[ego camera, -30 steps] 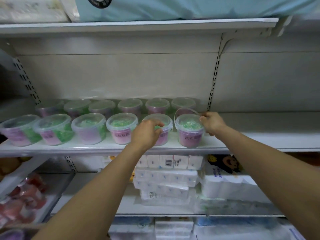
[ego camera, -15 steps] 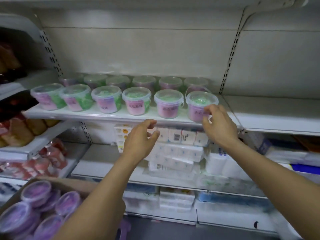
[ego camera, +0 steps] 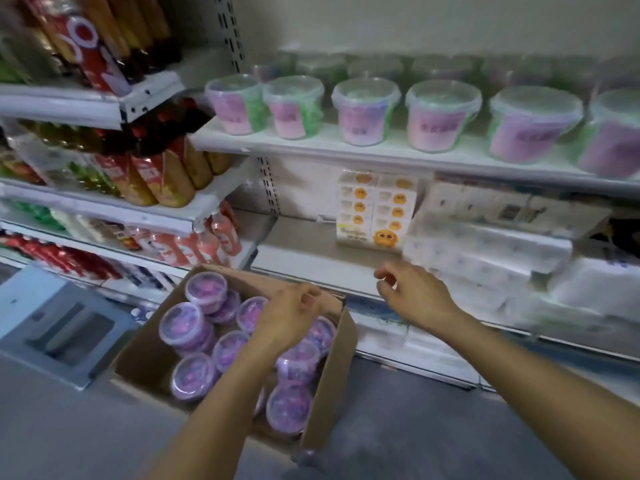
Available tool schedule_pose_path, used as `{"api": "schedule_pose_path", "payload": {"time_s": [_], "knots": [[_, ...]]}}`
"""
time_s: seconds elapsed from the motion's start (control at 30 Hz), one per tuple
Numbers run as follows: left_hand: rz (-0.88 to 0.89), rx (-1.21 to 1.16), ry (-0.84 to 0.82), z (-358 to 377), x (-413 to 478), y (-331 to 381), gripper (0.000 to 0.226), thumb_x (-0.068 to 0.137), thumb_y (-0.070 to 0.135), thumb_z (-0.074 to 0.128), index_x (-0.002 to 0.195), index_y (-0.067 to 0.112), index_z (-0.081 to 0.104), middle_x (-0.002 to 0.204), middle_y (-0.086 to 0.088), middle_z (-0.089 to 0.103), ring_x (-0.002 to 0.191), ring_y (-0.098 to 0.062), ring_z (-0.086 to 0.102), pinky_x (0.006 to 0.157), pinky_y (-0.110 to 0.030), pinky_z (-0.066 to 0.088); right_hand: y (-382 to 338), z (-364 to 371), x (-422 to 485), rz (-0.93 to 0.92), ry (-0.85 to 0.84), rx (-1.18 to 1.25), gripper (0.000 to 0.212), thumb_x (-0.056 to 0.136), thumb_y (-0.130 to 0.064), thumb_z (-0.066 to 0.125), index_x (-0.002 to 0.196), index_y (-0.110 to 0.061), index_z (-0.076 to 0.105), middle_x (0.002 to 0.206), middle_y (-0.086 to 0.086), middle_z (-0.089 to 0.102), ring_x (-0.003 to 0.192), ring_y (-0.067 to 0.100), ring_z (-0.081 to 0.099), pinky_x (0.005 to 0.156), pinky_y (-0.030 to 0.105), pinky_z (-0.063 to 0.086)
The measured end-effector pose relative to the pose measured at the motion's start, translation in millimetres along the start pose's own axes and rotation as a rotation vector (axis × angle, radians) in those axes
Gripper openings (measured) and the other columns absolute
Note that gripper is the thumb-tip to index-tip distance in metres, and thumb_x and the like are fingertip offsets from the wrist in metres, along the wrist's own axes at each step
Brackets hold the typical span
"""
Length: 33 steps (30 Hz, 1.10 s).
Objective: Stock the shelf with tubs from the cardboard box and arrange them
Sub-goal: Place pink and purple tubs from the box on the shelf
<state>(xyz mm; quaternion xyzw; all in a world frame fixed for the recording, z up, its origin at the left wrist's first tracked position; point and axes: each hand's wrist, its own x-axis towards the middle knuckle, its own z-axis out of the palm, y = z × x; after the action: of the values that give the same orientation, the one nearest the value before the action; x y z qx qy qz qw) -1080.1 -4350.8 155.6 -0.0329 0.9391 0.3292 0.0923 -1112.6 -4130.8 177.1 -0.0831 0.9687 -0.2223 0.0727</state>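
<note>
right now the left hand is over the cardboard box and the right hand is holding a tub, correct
Not quite. The head view shows the right hand holding nothing, its fingers loosely curled. The left hand is over the cardboard box, as you said.

Grey floor (ego camera: 415, 427) is laid below; pale back panel (ego camera: 415, 26) is mounted behind; bottles (ego camera: 162, 181) are racked on white side shelves (ego camera: 104, 207) at left.
</note>
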Motion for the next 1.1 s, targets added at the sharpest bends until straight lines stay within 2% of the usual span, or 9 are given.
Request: {"api": "schedule_pose_path", "payload": {"time_s": [0.2, 0.3, 0.4, 0.5, 0.57, 0.67, 0.8, 0.93, 1.1], "knots": [[-0.278, -0.141, -0.066, -31, 3, -172, 0.022, 0.083, 0.034, 0.06, 0.097, 0.022, 0.07, 0.099, -0.004, 0.071, 0.095, -0.025, 0.066, 0.087, -0.042, 0.053, -77, 132, 27, 0.085, -0.297, 0.142, 0.016, 0.093, -0.024, 0.047, 0.093, -0.02, 0.062, 0.089, -0.001, 0.061, 0.086, 0.022, 0.058, 0.081, 0.033, 0.048], [-0.373, -0.236, -0.111, -23, 9, -233, 0.016, 0.084, 0.026, 0.059, 0.091, 0.017, 0.07, 0.092, -0.001, 0.066, 0.099, -0.03, 0.065, 0.086, -0.039, 0.052, -85, 192, 38, 0.135, -0.385, 0.171, 0.017, 0.089, -0.012, 0.048, 0.077, -0.015, 0.06, 0.085, 0.009, 0.062, 0.089, 0.029, 0.061, 0.084, 0.036, 0.045], [-0.553, -0.405, -0.144, -5, 14, -266, 0.028, 0.089, 0.022, 0.061, 0.111, 0.005, 0.066, 0.105, -0.006, 0.064, 0.103, -0.027, 0.062, 0.089, -0.035, 0.05, -77, 240, 37, 0.24, -0.479, 0.08, 0.021, 0.091, -0.015, 0.047, 0.098, -0.001, 0.061, 0.108, 0.021, 0.065, 0.102, 0.034, 0.061, 0.083, 0.035, 0.045], [-0.773, -0.555, -0.206, 24, 20, -295, 0.04, 0.083, 0.021, 0.066, 0.117, 0.001, 0.061, 0.118, -0.02, 0.064, 0.109, -0.035, 0.062, 0.092, -0.043, 0.053, -69, 268, 31, 0.427, -0.478, 0.148, 0.029, 0.093, -0.022, 0.047, 0.115, -0.005, 0.055, 0.117, 0.017, 0.062, 0.105, 0.033, 0.061, 0.087, 0.038, 0.051], [-0.863, -0.575, -0.257, 45, 23, -311, 0.041, 0.082, 0.022, 0.066, 0.115, -0.002, 0.062, 0.118, -0.024, 0.064, 0.108, -0.037, 0.063, 0.092, -0.043, 0.053, -71, 278, 32, 0.669, -0.454, 0.357, 0.033, 0.096, -0.024, 0.048, 0.122, -0.005, 0.051, 0.109, 0.017, 0.057, 0.09, 0.035, 0.064, 0.075, 0.045, 0.058], [-0.867, -0.383, -0.265, 70, 26, -322, 0.038, 0.086, 0.019, 0.066, 0.114, -0.004, 0.062, 0.115, -0.023, 0.065, 0.1, -0.032, 0.064, 0.08, -0.035, 0.05, -78, 287, 41, 1.009, -0.373, 0.62, 0.052, 0.096, -0.039, 0.049, 0.133, -0.005, 0.039, 0.106, 0.022, 0.055, 0.065, 0.032, 0.062, 0.047, 0.039, 0.057], [-0.842, -0.278, -0.314, 97, 38, -332, 0.042, 0.087, 0.019, 0.066, 0.12, -0.006, 0.059, 0.123, -0.022, 0.062, 0.113, -0.033, 0.06, 0.095, -0.036, 0.047, -77, 310, 56, 1.217, -0.282, 0.792, 0.045, 0.096, -0.039, 0.048, 0.13, -0.01, 0.039, 0.097, 0.021, 0.056, 0.061, 0.031, 0.06, 0.044, 0.041, 0.05], [-0.859, -0.2, -0.375, 114, 37, -341, 0.038, 0.098, 0.021, 0.047, 0.127, -0.004, 0.054, 0.128, -0.019, 0.059, 0.118, -0.03, 0.056, 0.092, -0.03, 0.044, -70, 320, 59, 1.29, -0.277, 0.879, 0.034, 0.096, -0.021, 0.052, 0.125, -0.004, 0.046, 0.088, 0.019, 0.061, 0.06, 0.024, 0.059, 0.042, 0.036, 0.052], [-0.84, -0.194, -0.287, 116, 31, -355, 0.045, 0.083, 0.023, 0.066, 0.118, -0.003, 0.057, 0.11, -0.024, 0.065, 0.099, -0.037, 0.065, 0.083, -0.042, 0.054, -71, 311, 60, 1.194, -0.175, 0.939, 0.026, 0.092, -0.008, 0.057, 0.118, -0.006, 0.054, 0.065, 0.011, 0.05, 0.052, 0.015, 0.047, 0.056, 0.037, 0.056]]}}
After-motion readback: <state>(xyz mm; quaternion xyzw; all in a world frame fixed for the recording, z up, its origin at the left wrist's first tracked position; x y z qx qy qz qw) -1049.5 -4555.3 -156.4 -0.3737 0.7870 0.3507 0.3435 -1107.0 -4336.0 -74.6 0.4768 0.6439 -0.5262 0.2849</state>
